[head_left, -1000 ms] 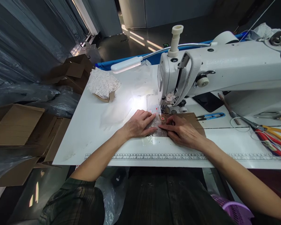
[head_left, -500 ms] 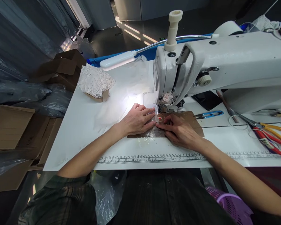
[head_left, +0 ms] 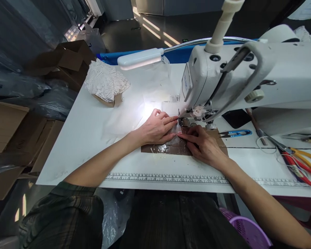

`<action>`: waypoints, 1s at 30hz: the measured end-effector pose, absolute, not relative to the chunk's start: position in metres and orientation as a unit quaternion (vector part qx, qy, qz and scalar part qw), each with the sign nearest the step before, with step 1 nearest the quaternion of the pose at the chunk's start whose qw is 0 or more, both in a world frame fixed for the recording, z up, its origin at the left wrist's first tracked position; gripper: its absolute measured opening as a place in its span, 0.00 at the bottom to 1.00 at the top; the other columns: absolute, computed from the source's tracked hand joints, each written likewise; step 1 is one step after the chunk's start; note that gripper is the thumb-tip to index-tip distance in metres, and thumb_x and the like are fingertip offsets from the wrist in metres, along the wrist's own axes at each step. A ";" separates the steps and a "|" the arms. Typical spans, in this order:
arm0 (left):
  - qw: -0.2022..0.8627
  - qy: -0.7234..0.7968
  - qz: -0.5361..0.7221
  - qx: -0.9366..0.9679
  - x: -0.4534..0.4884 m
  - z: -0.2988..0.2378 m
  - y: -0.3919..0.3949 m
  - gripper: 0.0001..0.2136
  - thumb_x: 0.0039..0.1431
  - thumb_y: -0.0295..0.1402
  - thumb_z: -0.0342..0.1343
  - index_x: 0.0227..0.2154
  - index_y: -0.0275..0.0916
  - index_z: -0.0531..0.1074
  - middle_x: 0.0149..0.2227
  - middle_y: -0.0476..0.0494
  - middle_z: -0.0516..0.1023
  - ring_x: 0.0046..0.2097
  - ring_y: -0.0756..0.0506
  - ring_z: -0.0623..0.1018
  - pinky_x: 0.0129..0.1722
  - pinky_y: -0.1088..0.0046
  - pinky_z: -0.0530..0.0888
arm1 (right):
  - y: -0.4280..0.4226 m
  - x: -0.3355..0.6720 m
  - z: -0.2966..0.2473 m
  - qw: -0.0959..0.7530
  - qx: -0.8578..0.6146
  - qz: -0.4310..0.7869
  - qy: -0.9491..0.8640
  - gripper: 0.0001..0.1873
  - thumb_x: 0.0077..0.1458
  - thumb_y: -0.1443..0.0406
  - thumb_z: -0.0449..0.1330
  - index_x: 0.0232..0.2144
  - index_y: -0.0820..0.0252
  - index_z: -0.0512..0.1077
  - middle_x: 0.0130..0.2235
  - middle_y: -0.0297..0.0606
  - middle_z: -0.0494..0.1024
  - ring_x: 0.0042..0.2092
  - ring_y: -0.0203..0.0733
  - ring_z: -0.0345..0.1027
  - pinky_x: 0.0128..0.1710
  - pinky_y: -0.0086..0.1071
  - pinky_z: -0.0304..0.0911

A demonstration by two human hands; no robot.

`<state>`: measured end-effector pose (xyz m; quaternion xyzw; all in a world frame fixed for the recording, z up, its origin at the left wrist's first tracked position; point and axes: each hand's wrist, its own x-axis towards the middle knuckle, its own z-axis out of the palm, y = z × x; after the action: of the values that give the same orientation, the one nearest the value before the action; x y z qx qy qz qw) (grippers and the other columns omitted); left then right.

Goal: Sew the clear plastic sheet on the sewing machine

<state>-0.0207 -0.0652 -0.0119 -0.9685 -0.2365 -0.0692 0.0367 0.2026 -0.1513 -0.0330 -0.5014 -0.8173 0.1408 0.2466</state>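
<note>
My left hand [head_left: 160, 128] lies palm down with its fingers stretched out over a piece of sheer white fabric [head_left: 174, 139], just left of the presser foot area. My right hand [head_left: 203, 144] is closed, with curled fingers; one fingertip is at the fabric's right edge, close to the left fingertips. Beneath both hands lies a shiny brown taped sheet [head_left: 158, 149] on the machine bed. The head of a white sewing machine [head_left: 200, 74] stands right behind the hands. Its needle is hard to make out, and the fabric under my left fingers is partly hidden.
Blue thread snips [head_left: 235, 133] lie right of my right hand, near orange-handled pliers [head_left: 304, 155]. A lit lamp [head_left: 141, 58] hangs over the table. White lace [head_left: 106, 81] sits in a small box at left. A printed ruler [head_left: 171, 179] runs along the front edge.
The view has shifted, so the machine appears larger and farther right. Both hands keep nearly the same places on the fabric, with the fingertips close together by the machine head.
</note>
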 end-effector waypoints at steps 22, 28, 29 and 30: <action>0.019 -0.253 -0.100 -0.962 -0.019 -0.018 -0.068 0.22 0.67 0.42 0.43 0.56 0.36 0.68 0.59 0.36 0.70 0.49 0.36 0.70 0.44 0.57 0.63 | -0.152 0.205 -0.034 0.227 -0.506 0.156 -0.817 0.21 0.60 0.67 0.52 0.52 0.49 0.75 0.44 0.42 0.70 0.44 0.45 0.69 0.42 0.41 0.71; 0.030 -0.249 -0.102 -0.963 -0.020 -0.017 -0.068 0.22 0.67 0.42 0.44 0.56 0.34 0.69 0.60 0.35 0.70 0.48 0.37 0.70 0.44 0.56 0.63 | -0.152 0.203 -0.036 0.240 -0.508 0.139 -0.816 0.21 0.60 0.69 0.51 0.50 0.51 0.76 0.43 0.43 0.69 0.44 0.45 0.69 0.41 0.40 0.71; 0.031 -0.247 -0.101 -0.963 -0.020 -0.017 -0.067 0.22 0.67 0.42 0.44 0.56 0.34 0.69 0.60 0.35 0.69 0.48 0.37 0.70 0.44 0.56 0.63 | -0.152 0.203 -0.036 0.243 -0.507 0.137 -0.815 0.21 0.60 0.69 0.51 0.50 0.51 0.76 0.43 0.43 0.69 0.44 0.44 0.69 0.41 0.40 0.71; 0.033 -0.247 -0.100 -0.963 -0.020 -0.017 -0.067 0.23 0.67 0.42 0.44 0.56 0.34 0.69 0.60 0.35 0.69 0.47 0.37 0.70 0.44 0.56 0.63 | -0.152 0.203 -0.036 0.246 -0.506 0.136 -0.815 0.21 0.60 0.69 0.51 0.50 0.50 0.76 0.43 0.43 0.69 0.44 0.44 0.69 0.41 0.39 0.71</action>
<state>-0.0199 -0.0670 -0.0168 -0.9634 -0.2465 -0.0997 0.0331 0.2026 -0.1519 -0.0364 -0.5062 -0.8154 0.1364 0.2456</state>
